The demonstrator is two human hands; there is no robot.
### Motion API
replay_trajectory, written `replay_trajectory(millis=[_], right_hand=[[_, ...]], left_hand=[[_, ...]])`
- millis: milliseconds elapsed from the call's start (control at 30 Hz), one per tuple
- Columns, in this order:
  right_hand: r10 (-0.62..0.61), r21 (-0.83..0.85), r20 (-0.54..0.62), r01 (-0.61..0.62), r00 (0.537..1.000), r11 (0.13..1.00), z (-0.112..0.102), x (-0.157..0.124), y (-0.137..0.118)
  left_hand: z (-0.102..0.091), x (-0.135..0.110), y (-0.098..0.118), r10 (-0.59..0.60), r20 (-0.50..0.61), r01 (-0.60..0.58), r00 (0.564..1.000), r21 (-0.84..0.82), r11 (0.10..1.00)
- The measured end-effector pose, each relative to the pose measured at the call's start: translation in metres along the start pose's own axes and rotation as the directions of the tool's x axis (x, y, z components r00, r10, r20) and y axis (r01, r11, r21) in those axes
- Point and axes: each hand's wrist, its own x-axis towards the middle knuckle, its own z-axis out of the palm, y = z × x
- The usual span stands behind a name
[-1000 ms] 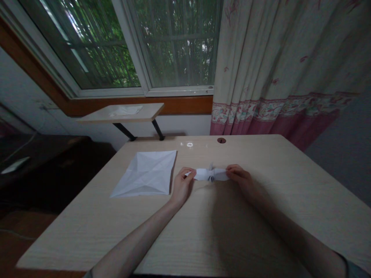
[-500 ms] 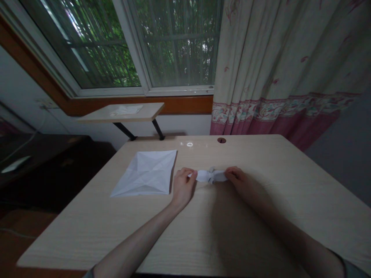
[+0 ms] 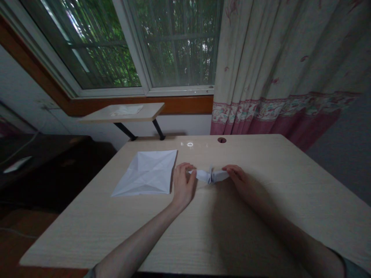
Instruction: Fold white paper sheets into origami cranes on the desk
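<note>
Folded paper point(image 3: 203, 176) now bends upward at both ends, right of the flat sheet point(image 3: 152, 172). Left hand point(image 3: 183, 186): fingers parted, grip unclear. Right hand point(image 3: 239, 178): fingers pinch paper. Uneven pulling could cause tearing.

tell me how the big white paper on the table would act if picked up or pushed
The paper looks thin, so it is probably light and floppy when lifted by one edge. Creases across it suggest it may bend along those lines. Spread low on the table, it would likely slide or buckle rather than roll.
</note>
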Motion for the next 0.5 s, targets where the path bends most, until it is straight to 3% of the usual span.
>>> replay_trajectory(millis=[133, 333, 500], right_hand=[[-0.051, 0.024, 0.021, 0.05, 0.998, 0.998, 0.0, -0.003, -0.006], [-0.079, 0.049, 0.063, 0.076, 0.995, 0.996, -0.004, -0.008, -0.017], [-0.102, 0.076, 0.172, 0.09, 0.98, 0.993, -0.007, -0.013, -0.022]], left_hand=[[-0.003, -0.005, 0.006, 0.118, -0.002, -0.118, 0.993, 0.058, 0.991], [-0.006, -0.01, 0.016, 0.269, 0.139, -0.288, 0.953, 0.143, 0.947], [-0.002, -0.01, 0.015, 0.267, 0.154, -0.29, 0.951, 0.157, 0.944]])
